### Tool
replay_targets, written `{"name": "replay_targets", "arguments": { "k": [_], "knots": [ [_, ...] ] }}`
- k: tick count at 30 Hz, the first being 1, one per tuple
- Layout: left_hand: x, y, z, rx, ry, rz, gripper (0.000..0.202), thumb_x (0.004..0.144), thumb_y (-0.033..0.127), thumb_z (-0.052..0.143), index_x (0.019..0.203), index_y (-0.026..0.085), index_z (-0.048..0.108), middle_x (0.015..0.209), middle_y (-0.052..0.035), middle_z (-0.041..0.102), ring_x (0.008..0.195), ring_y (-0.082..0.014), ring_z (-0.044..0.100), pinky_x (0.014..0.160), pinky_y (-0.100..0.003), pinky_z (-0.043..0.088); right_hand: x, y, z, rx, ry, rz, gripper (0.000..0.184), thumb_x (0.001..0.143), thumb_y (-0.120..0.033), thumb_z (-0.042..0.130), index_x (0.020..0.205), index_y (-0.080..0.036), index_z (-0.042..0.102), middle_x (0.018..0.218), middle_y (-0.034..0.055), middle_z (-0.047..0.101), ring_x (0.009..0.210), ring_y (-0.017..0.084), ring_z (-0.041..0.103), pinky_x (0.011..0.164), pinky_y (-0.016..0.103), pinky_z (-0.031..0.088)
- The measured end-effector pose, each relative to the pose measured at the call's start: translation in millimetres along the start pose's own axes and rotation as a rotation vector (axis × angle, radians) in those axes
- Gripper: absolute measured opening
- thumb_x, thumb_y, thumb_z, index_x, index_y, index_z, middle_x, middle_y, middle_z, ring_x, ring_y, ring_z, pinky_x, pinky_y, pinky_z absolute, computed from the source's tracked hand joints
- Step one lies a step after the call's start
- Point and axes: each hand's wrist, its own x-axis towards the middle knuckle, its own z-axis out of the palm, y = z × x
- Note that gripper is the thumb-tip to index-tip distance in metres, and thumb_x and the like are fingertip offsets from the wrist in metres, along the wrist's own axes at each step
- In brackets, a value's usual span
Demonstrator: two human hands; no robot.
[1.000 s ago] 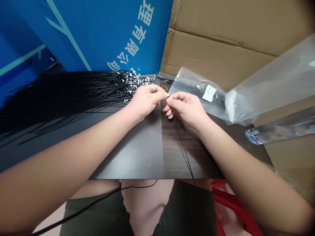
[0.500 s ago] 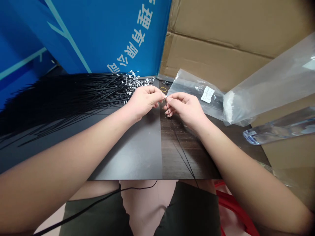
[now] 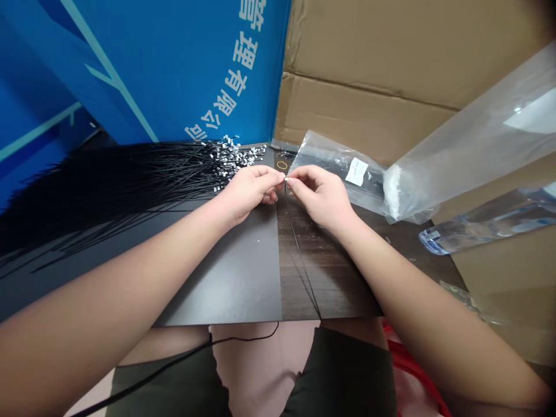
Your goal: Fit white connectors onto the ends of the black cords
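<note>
Blue banner stands at 11 o'clock behind a two-tone tabletop, and its white Chinese characters read 有限公司, with 理 and part of one more character above them. Brown cardboard rises at 1 o'clock. One large heap of thin black strands lies at 10 o'clock, too many to count, its small white-and-silver tips clustered towards 12 o'clock. One small yellow ring is marked on the table just above the hands.

Two hands work at the centre. Thumb and fingertips of the left hand and the right hand are drawn narrow, meeting at one pale tip of a single black strand, which trails towards 6 o'clock to the table's near edge.

One plastic bag of black strands, just beyond the right hand at 1 o'clock, carries one white label, its print too small to read. One larger clear bag lies at 2 o'clock, and one clear plastic piece at 3 o'clock.
</note>
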Motion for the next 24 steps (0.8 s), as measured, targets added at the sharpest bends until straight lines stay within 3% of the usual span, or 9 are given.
{"name": "replay_targets", "arguments": {
  "k": [24],
  "knots": [
    [2.3,-4.2,3.8,0.231,-0.004,0.135,0.008,0.079,0.023,0.069,0.073,0.018,0.066,0.066,0.0009,0.063,0.06,-0.0113,0.056,0.062,-0.025,0.047,-0.5,2.8,3.6,0.033,0.038,0.054,0.011,0.096,-0.035,0.069,0.094,-0.024,0.073,0.086,0.0018,0.075,0.078,0.02,0.066,0.075,0.036,0.051]
  ]
}}
